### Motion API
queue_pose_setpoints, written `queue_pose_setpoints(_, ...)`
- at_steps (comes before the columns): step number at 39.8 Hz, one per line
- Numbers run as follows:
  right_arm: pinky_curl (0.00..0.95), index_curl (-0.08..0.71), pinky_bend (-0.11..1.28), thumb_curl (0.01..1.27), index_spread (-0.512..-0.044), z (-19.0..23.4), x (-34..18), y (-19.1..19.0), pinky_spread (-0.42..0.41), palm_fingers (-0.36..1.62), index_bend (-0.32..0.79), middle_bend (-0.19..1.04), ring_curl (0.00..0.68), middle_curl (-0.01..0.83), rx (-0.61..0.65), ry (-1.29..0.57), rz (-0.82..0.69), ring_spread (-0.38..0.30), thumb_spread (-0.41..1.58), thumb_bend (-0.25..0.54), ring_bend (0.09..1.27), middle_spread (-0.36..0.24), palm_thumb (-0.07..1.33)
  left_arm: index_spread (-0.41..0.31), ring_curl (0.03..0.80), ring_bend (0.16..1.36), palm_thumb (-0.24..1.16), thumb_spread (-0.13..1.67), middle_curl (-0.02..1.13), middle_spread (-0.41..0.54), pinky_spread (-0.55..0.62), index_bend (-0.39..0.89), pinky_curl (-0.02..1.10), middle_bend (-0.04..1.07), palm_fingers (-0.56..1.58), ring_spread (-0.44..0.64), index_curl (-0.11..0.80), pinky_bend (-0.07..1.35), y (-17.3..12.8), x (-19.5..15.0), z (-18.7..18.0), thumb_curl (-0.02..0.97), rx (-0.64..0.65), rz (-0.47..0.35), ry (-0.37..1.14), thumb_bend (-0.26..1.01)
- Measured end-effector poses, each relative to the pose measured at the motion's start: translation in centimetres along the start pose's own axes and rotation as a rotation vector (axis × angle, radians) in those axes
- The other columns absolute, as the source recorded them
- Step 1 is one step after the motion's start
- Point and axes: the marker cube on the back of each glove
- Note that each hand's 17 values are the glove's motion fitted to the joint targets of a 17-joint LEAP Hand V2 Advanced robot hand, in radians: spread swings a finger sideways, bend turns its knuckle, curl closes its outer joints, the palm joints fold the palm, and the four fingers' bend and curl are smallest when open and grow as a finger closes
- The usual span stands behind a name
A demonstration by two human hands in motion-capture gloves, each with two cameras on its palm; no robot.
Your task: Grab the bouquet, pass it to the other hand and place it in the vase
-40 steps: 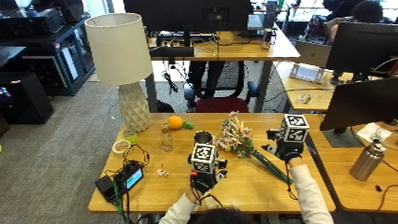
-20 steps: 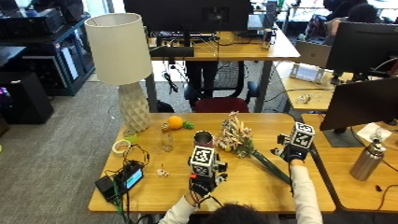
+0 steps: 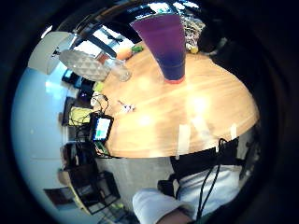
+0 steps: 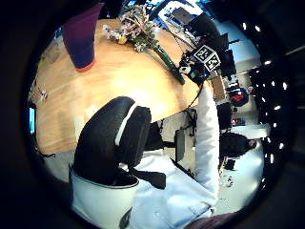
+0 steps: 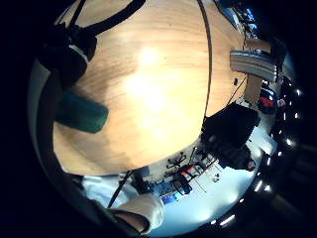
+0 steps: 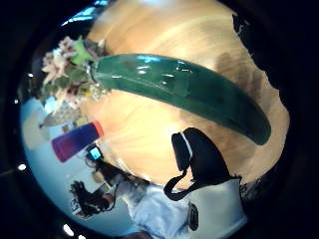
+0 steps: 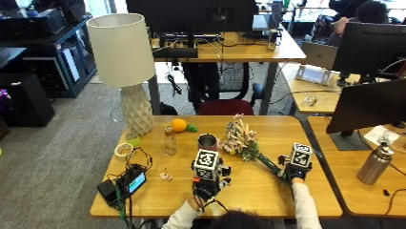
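Currently the bouquet [image 7: 244, 143] lies on the table [image 7: 329, 191] beside the vase [image 7: 207, 141]. Right hand [image 7: 294, 171] sits at its stem end, grip undeterminable. Left hand [image 7: 206, 183] holds nothing, fingers relaxed.

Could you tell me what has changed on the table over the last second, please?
The right hand has moved down along the table toward the person, to the stem end of the bouquet; whether it grips the stem cannot be told. The bouquet lies where it did, the vase stands unmoved, and the left hand stays below the vase.
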Motion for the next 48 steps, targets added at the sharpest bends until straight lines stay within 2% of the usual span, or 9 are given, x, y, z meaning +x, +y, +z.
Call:
queue_pose_setpoints(10,0.320,0.198,0.44,0.33,-0.222,1.6,-0.2,-0.6,0.033,0.81,0.15,0.37,0.375,0.408,0.003,0.066,-0.015,-0.137,1.04,0.004,0.58,-0.057,0.72,-0.038,0.287,0.64,0.19,1.12,0.25,0.185,0.13,0.14,0.35,0.16,0.28,0.21,0.259,0.59,-0.1,-0.8,-0.3,0.241,0.012,-0.024,-0.010,-0.02)
queue_pose_setpoints(17,0.306,0.276,0.34,0.38,-0.231,1.4,-0.7,-1.6,0.006,0.96,0.24,0.33,0.372,0.411,0.129,0.078,-0.006,-0.169,1.02,0.033,0.53,-0.075,0.85,-0.043,0.289,0.64,0.19,1.12,0.26,0.186,0.13,0.14,0.36,0.16,0.28,0.21,0.264,0.59,-0.1,-0.9,-0.4,0.245,0.007,-0.031,-0.021,-0.02)
queue_pose_setpoints(26,0.340,0.335,0.37,0.47,-0.210,1.3,-0.3,-0.8,-0.091,1.13,0.20,0.30,0.372,0.436,0.149,0.035,0.115,-0.215,0.86,0.046,0.43,-0.118,1.00,-0.046,0.291,0.64,0.19,1.12,0.26,0.186,0.13,0.14,0.36,0.16,0.28,0.21,0.274,0.59,-0.2,-0.8,-0.1,0.248,-0.009,-0.021,-0.002,-0.02)
queue_pose_setpoints(30,0.377,0.323,0.48,0.49,-0.202,0.4,0.1,-1.8,-0.209,1.42,0.10,0.37,0.430,0.472,0.324,0.061,0.123,-0.225,0.82,0.025,0.61,-0.136,1.02,-0.046,0.291,0.64,0.19,1.12,0.26,0.185,0.13,0.15,0.36,0.16,0.28,0.21,0.279,0.58,-0.6,-0.7,-0.1,0.249,-0.014,-0.025,0.011,-0.02)
queue_pose_setpoints(34,0.413,0.338,0.55,0.46,-0.206,-1.3,0.2,-3.9,-0.244,1.52,0.15,0.50,0.479,0.521,0.728,0.087,0.084,-0.225,0.94,0.025,0.76,-0.153,1.03,-0.046,0.291,0.63,0.19,1.12,0.26,0.184,0.13,0.15,0.36,0.16,0.28,0.21,0.284,0.58,-1.4,-0.4,-0.2,0.249,-0.019,-0.027,0.019,-0.02)
queue_pose_setpoints(36,0.429,0.358,0.57,0.44,-0.211,-0.9,0.6,-6.9,-0.249,1.55,0.20,0.56,0.502,0.547,0.844,0.037,0.071,-0.221,0.95,-0.010,0.81,-0.157,0.99,-0.046,0.292,0.63,0.19,1.12,0.26,0.184,0.13,0.15,0.36,0.16,0.28,0.21,0.286,0.58,-1.9,-0.2,-0.2,0.250,-0.028,-0.026,0.025,-0.02)
queue_pose_setpoints(39,0.440,0.418,0.56,0.42,-0.212,0.7,1.4,-10.6,-0.250,1.60,0.36,0.66,0.518,0.581,0.827,-0.128,0.044,-0.212,0.97,-0.040,0.82,-0.156,0.93,-0.047,0.291,0.63,0.19,1.12,0.26,0.185,0.13,0.16,0.36,0.16,0.29,0.21,0.292,0.58,-2.8,0.3,-0.4,0.250,-0.045,-0.006,0.053,-0.02)
queue_pose_setpoints(45,0.470,0.489,0.61,0.42,-0.205,-4.1,-3.1,-1.1,-0.249,1.54,0.51,0.74,0.546,0.615,0.819,-0.595,-0.146,-0.202,0.99,-0.010,0.87,-0.151,0.95,-0.052,0.290,0.62,0.19,1.12,0.25,0.185,0.14,0.16,0.36,0.15,0.30,0.21,0.301,0.57,-5.1,1.8,-2.5,0.251,-0.076,0.041,0.204,-0.02)
queue_pose_setpoints(48,0.483,0.515,0.64,0.43,-0.200,-5.5,-3.2,-3.1,-0.248,1.50,0.54,0.77,0.555,0.627,0.894,-0.731,-0.172,-0.199,0.99,0.003,0.90,-0.149,0.99,-0.049,0.292,0.63,0.19,1.12,0.25,0.180,0.13,0.16,0.36,0.16,0.32,0.20,0.305,0.56,-7.6,3.2,-3.9,0.253,-0.056,0.069,0.388,-0.02)
